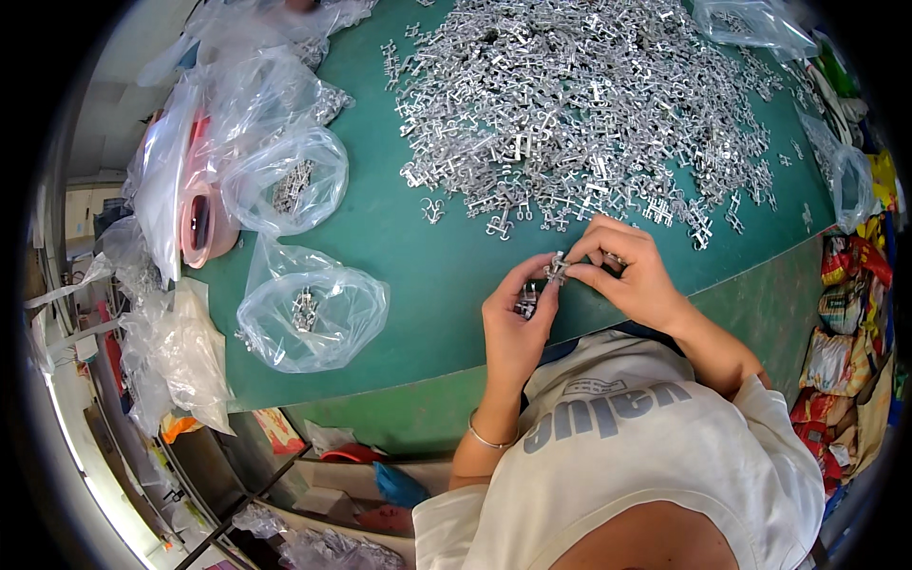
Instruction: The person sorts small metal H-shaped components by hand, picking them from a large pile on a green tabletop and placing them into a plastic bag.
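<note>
Left hand point(514, 323) fingers curled, right hand point(635, 271) fingers pinching, fingertips meeting

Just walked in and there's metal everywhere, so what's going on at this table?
A person sits at a green table, both hands working small silvery metal parts. The left hand holds a few pieces; the right hand pinches one small metal piece between its fingertips. A big heap of the same silvery metal parts lies beyond the hands, and two clear plastic bags holding a few parts sit to the left.
</note>
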{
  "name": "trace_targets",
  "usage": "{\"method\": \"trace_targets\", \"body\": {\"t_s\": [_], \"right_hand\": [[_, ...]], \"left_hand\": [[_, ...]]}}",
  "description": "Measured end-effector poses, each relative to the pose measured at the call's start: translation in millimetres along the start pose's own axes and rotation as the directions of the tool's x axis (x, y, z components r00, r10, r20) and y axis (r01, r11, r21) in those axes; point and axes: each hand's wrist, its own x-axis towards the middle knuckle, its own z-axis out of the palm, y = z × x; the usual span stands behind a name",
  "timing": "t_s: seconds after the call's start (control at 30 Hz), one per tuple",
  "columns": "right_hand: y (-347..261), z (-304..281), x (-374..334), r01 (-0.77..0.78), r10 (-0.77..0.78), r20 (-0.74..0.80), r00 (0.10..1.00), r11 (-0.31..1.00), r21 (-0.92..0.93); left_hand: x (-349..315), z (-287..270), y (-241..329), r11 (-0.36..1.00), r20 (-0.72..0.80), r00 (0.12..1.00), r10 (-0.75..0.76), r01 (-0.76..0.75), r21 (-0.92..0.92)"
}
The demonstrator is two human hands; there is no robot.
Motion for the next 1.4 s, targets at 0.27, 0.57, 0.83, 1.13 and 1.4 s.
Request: {"method": "trace_targets", "body": {"t_s": [0.27, 0.57, 0.83, 1.13, 1.4], "right_hand": [[1, 0, -3, -0.268, 0.259, 0.072, 0.963, 0.931, 0.249], [11, -2, -1, -0.325, 0.261, 0.194, 0.946, 0.787, 0.524], [5, -2, -2, -0.278, 0.243, 0.137, 0.960, 0.871, 0.405], [-6, -1, -12, -0.303, 0.287, 0.101, 0.953, 0.871, 0.386], [10, -12, -9, -0.529, 0.257, 0.467, 0.846, 0.306, 0.791]], "left_hand": [[-5, 2, 6, 0.972, 0.008, 0.995, -0.103, 0.103, -0.212], [-4, -6, 12, 0.873, 0.071, 0.980, -0.188, 0.200, -0.444], [-6, -3, 15, 0.990, -0.033, 0.999, -0.001, -0.003, -0.142], [-7, -1, 13, 0.992, -0.044, 0.995, 0.093, -0.096, -0.080], [3, -17, -1, 0.785, 0.019, 0.980, -0.196, 0.169, -0.596]]}}
